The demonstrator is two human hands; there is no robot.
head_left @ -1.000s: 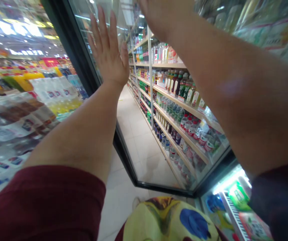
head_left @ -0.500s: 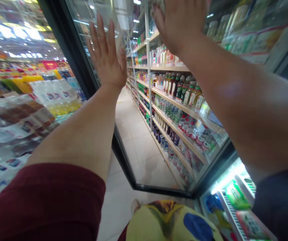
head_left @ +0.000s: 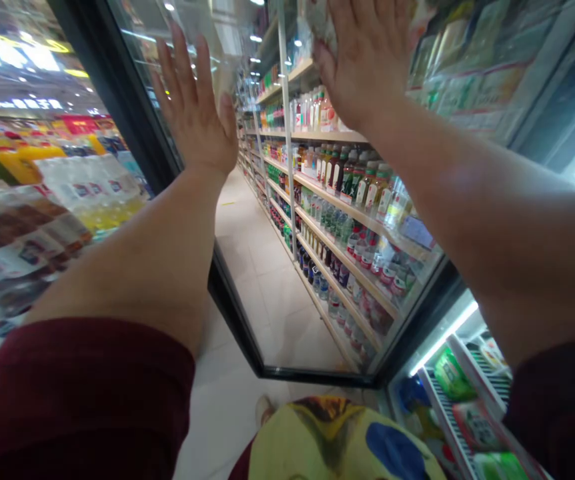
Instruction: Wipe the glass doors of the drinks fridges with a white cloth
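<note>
My left hand (head_left: 195, 110) is open, its fingers spread and its palm flat against the glass door (head_left: 267, 293) of a cooler, near the door's dark frame (head_left: 117, 93). My right hand (head_left: 367, 60) is raised higher on the same glass, to the right. It presses a pale crumpled cloth (head_left: 320, 23) against the pane, and most of the cloth is hidden under the palm. Both forearms are bare, with dark red sleeves at the bottom corners.
Through the glass I see a tiled aisle (head_left: 267, 280) and long shelves of bottled drinks (head_left: 347, 193). The lit cooler interior (head_left: 467, 400) with wire racks and packets is at the lower right. Blurred stacked goods (head_left: 42, 200) fill the left. A yellow and blue garment (head_left: 342, 440) is below.
My right hand has come down from the top edge into view with the cloth under it. My left hand has shifted a little left along the glass.
</note>
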